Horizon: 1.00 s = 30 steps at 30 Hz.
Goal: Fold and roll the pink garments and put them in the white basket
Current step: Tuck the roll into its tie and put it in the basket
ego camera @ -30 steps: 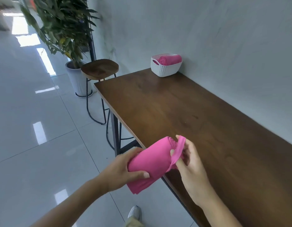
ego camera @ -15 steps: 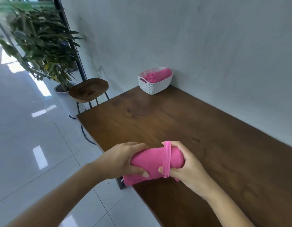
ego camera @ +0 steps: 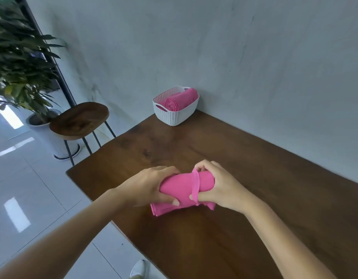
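The pink roll point(ego camera: 180, 190) had come in over the left edge of the surface point(ego camera: 254, 178). The left hand point(ego camera: 152, 188) gripped it while the right hand point(ego camera: 220, 190) pinched its hem point(ego camera: 195, 186), now cuffed round it. It looked nearly ready for the white basket point(ego camera: 174, 117) at the far corner.

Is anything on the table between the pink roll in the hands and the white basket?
Nothing visible does. The left hand and right hand grip the pink roll, and only bare table lies between it and the white basket. One rolled garment already lies inside the basket.
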Available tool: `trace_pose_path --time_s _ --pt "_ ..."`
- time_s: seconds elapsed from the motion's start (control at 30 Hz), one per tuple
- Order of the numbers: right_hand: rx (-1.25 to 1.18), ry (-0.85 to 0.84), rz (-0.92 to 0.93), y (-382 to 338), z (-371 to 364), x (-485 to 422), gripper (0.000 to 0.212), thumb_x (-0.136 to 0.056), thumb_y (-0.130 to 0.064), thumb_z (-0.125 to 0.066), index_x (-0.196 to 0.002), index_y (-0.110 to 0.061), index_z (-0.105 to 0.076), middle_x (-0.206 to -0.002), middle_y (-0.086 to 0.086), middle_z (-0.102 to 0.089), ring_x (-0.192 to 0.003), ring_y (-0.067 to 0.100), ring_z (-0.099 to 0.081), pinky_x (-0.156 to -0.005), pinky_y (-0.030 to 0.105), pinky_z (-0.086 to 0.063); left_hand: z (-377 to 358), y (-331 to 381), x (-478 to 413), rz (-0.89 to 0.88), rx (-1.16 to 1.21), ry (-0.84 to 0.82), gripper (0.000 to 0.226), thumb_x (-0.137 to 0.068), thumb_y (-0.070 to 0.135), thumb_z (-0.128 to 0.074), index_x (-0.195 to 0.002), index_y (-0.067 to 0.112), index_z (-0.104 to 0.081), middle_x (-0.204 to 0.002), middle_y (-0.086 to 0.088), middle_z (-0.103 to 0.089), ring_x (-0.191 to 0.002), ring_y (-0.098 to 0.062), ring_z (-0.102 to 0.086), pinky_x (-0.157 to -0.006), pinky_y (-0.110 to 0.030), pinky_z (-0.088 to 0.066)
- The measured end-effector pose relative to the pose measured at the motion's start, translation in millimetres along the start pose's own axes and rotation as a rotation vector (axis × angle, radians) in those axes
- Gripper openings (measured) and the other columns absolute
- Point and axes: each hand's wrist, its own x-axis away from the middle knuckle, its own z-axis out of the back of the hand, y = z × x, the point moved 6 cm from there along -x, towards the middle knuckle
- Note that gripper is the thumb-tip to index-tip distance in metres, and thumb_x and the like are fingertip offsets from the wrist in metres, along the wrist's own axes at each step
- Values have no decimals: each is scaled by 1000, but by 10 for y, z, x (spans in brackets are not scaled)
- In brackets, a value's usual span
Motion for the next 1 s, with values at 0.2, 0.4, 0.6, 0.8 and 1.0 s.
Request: trace_pose_path --time_s 0.2,0.4,0.6,0.8,1.0 --pt "137 109 -31 -168 -46 -580 62 -77 -37 -83 -122 -51 -42 -125 -23 -38 -98 11 -65 -76 31 -62 529 -593 -316 -42 -128 10 78 -77 78 -64 -141 43 -38 -129 19 -52 -114 -1 -51 -84 -8 -42" --pt "132 316 -180 -55 -19 -959 61 -95 -47 -63 -148 -42 -34 -149 -19 -33 -131 4 -45 -105 34 -48 1133 -1243 -625 -14 -165 133 78 -76 76 -66 -139 36 -44 -124 14 -59 -105 -9 -58 -87 -24 -53" --pt "351 324 -448 368 -135 -930 55 -99 -43 -57 -149 -29 -40 -151 -14 -35 -139 9 -36 -109 30 -41 1661 -1830 -976 52 -11 317 73 -77 82 -58 -130 33 -49 -110 9 -64 -92 -16 -62 -79 -38 -55" --pt "325 294 -567 681 -376 -744 60 -101 -44 -55 -155 -37 -32 -164 -13 -17 -152 10 -17 -122 33 -25 2182 -2035 -1535 185 -15 531 56 -88 60 -64 -123 18 -53 -98 0 -62 -84 -25 -57 -72 -36 -46" --pt "348 313 -591 706 -465 -746 57 -104 -41 -49 -157 -39 -26 -167 -13 -10 -154 10 -7 -124 34 -20 2387 -2115 -2156 325 -93 570 57 -90 58 -59 -118 9 -50 -105 -15 -62 -92 -38 -60 -71 -42 -46"
